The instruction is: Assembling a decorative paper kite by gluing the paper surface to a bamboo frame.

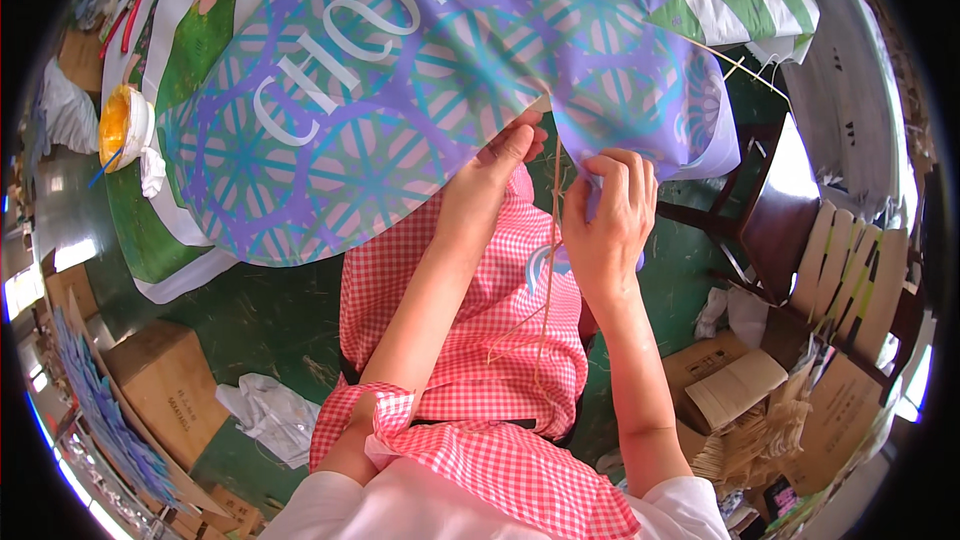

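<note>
A large purple and teal patterned fabric panel (330, 140) with white lettering spreads in front of me, its rounded lower edge facing my lap. My left hand (508, 150) pinches its edge near a notch, thumb on top and fingertips partly hidden. Just right of the notch, my right hand (612, 205) has curled fingers on the drooping part of the same fabric. Between the two hands a thin tan cord (554, 230) hangs down over my red checked apron (480, 290). Which hand, if either, holds the cord's top is hard to see.
Green and white striped fabric (165, 210) lies under the panel at left, with a yellow-and-white round container (122, 128) and red-handled pliers (128, 25). A dark wooden stool (765, 200) stands right. Cardboard boxes (165, 390) and a crumpled white bag (270, 418) sit on the green floor.
</note>
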Available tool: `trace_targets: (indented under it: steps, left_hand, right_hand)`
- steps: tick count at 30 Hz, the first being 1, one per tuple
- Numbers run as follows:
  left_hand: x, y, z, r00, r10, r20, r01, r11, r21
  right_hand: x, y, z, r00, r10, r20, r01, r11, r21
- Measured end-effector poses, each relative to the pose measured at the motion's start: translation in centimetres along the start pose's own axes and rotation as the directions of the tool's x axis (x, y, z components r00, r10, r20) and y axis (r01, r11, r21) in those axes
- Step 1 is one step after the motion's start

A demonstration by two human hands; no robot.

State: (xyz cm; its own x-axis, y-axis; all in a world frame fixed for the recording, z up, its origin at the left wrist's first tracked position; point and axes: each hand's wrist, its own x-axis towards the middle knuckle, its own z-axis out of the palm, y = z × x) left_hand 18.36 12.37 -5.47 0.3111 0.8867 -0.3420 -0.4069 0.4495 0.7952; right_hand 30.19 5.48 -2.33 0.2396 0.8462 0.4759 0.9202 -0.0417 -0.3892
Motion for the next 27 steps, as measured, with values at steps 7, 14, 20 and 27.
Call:
trace_targets:
  steps: [7, 14, 20, 27]
  left_hand:
    - [-3.8, 1.6, -2.0, 0.960, -0.055, 0.276, -0.036, 0.949, 0.314]
    - [-6.1, 4.6, -3.7, 0.906, -0.029, 0.423, -0.308, 0.640, 0.704]
    - [-6.6, 3.2, -4.2, 0.877, -0.057, 0.476, -0.352, 0.598, 0.720]
    - [-7.9, 2.2, -5.1, 0.880, -0.130, 0.457, -0.301, 0.592, 0.748]
  right_hand:
    - [-0.9, -2.6, -1.4, 0.997, -0.007, -0.075, 0.022, 0.980, 0.196]
    - [-0.9, -5.1, -0.7, 0.980, 0.189, 0.068, -0.192, 0.782, 0.593]
    - [-1.5, -4.8, -1.2, 0.978, 0.165, 0.130, -0.210, 0.797, 0.567]
    - [-2.6, -5.4, -2.2, 0.919, 0.082, 0.385, -0.312, 0.749, 0.584]
